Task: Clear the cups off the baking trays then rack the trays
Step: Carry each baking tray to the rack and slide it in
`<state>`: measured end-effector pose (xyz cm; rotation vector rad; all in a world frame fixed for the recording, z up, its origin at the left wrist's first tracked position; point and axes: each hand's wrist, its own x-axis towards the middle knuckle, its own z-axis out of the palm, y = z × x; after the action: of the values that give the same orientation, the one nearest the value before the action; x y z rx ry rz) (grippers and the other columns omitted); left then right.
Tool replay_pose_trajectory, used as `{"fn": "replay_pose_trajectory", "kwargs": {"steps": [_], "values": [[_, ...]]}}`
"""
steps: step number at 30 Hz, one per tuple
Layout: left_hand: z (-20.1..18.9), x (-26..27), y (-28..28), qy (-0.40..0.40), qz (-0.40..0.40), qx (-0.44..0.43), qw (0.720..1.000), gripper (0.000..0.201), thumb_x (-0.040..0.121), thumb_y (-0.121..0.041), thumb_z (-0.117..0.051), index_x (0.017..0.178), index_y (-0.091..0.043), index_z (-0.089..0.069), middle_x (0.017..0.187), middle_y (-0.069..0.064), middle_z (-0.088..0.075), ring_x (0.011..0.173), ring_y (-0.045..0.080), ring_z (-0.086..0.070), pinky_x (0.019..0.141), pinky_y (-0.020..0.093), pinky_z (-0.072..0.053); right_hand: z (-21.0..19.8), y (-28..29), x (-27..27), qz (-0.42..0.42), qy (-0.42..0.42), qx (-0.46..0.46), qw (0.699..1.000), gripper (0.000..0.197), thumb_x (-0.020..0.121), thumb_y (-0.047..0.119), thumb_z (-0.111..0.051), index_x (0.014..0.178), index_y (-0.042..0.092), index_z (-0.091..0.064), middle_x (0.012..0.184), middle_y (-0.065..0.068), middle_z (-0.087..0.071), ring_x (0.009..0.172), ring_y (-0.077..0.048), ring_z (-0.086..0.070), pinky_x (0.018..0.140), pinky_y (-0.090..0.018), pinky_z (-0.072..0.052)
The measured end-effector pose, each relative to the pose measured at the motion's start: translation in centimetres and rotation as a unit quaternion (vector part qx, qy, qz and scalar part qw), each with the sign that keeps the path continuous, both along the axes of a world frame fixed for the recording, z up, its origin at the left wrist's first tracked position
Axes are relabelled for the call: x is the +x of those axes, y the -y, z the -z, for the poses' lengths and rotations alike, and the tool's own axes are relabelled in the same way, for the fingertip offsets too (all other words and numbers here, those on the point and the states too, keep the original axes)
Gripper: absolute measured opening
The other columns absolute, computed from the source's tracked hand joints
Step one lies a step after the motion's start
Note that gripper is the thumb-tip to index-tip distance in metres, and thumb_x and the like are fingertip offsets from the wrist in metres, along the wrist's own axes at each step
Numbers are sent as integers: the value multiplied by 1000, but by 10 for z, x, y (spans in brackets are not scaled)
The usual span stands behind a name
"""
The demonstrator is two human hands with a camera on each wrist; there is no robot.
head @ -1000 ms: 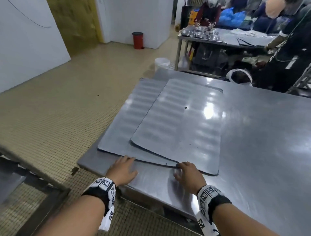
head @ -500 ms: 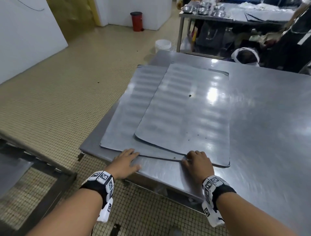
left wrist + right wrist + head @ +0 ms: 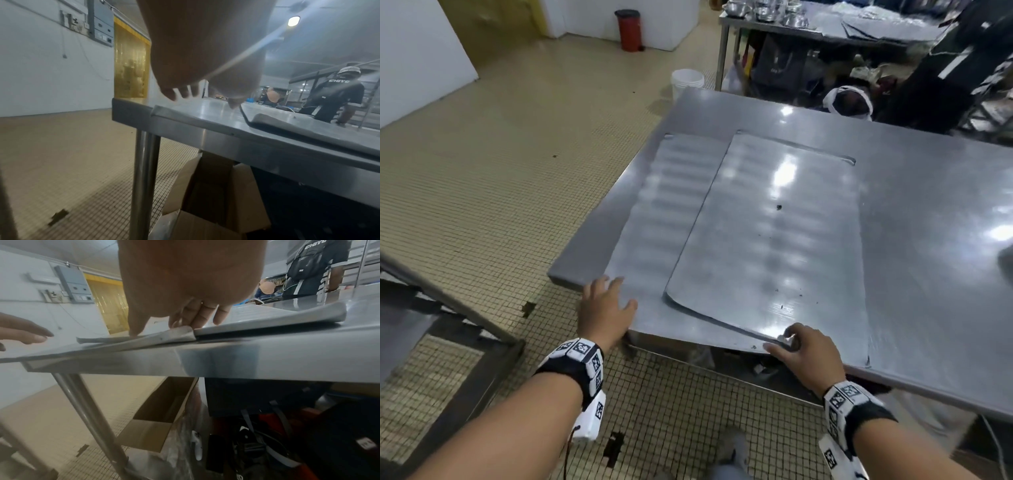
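Two flat grey baking trays lie on the steel table. The upper tray overlaps the right part of the lower tray; both carry only crumbs. My left hand lies flat with spread fingers on the lower tray's near left corner, by the table corner. My right hand rests its bent fingertips on the upper tray's near lip, and its thumb touches the lower tray beside it. In the right wrist view the lower tray juts past the table's front edge. No cups are in view.
A dark rack frame stands on the floor at my left. An open cardboard box and bags sit under the table. Beyond it are a white bucket, a red bin, a second steel table with bowls, and people at the far right.
Both trays have slid toward me, and the lower one now overhangs the front edge. My left hand moved left to that tray's corner. My right hand stayed on the upper tray's near edge.
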<state>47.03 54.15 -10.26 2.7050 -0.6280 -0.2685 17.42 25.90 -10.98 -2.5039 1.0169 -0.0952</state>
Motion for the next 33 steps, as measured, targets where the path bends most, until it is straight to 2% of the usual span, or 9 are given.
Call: {"fn": "replay_pose_trajectory", "kwargs": {"steps": [2, 5, 10, 13, 16, 22, 26, 28, 33], "values": [[7, 5, -11, -47, -85, 1, 995, 69, 88, -49, -63, 146, -20, -39, 152, 12, -33, 136, 37, -31, 105, 56, -39, -1, -7, -3, 19, 19, 22, 999, 46, 78, 70, -67, 102, 31, -64, 98, 11, -62, 82, -9, -62, 73, -33, -54], [20, 11, -20, -150, -141, -100, 973, 66, 87, -37, -69, 144, -15, -41, 144, 17, -44, 128, 39, -46, 103, 52, -43, 2, -14, -2, 0, 21, 21, 1000, 43, 84, 61, -67, 113, 30, -67, 111, 9, -61, 94, -10, -59, 80, -33, -52], [28, 12, -22, -187, -116, -158, 963, 51, 85, -32, -73, 131, -19, -54, 126, 7, -61, 114, 31, -61, 96, 47, -51, 10, -20, 6, -16, 16, -5, 1000, 35, 85, 61, -66, 110, 36, -71, 113, 12, -60, 108, -13, -50, 89, -35, -42], [26, -5, -14, -209, -101, -185, 955, 52, 87, -29, -75, 133, -22, -53, 126, 1, -63, 114, 25, -61, 97, 45, -52, 9, -14, 7, -2, 24, -10, 1000, 26, 85, 56, -69, 103, 38, -73, 112, 13, -60, 109, -15, -50, 88, -35, -37], [23, -34, 1, -230, -104, -216, 943, 59, 87, -30, -77, 139, -23, -49, 125, -5, -62, 113, 21, -59, 96, 42, -51, 7, -6, 4, -3, 2, -8, 1000, 31, 87, 58, -66, 109, 38, -73, 117, 12, -59, 113, -15, -49, 92, -36, -39], [21, -76, 29, -281, -122, -261, 916, 68, 87, -32, -78, 143, -23, -40, 133, 0, -58, 119, 23, -58, 98, 43, -52, 3, 5, 24, -37, 0, 2, 999, 34, 91, 49, -66, 119, 32, -71, 117, 5, -64, 109, -18, -54, 92, -39, -44], [22, -91, 37, -281, -136, -285, 906, 64, 88, -27, -77, 142, -24, -42, 132, -1, -58, 119, 20, -57, 94, 35, -50, 3, -2, 53, -76, 13, 26, 997, 32, 94, 43, -64, 123, 30, -71, 117, 3, -64, 108, -20, -55, 92, -40, -44], [23, -92, 37, -283, -139, -292, 903, 63, 89, -27, -76, 142, -27, -42, 132, -2, -58, 119, 20, -57, 94, 36, -50, 4, -12, 67, -95, 15, 27, 995, 29, 96, 37, -63, 122, 28, -72, 117, 2, -65, 107, -21, -55, 91, -40, -43], [24, -90, 34, -292, -132, -292, 901, 64, 89, -30, -75, 142, -29, -39, 131, -5, -57, 117, 17, -56, 91, 33, -48, 14, -28, 89, -6, 60, 69, 996, 16, 92, 37, -68, 104, 32, -78, 106, 9, -68, 103, -18, -59, 85, -36, -37]]}}
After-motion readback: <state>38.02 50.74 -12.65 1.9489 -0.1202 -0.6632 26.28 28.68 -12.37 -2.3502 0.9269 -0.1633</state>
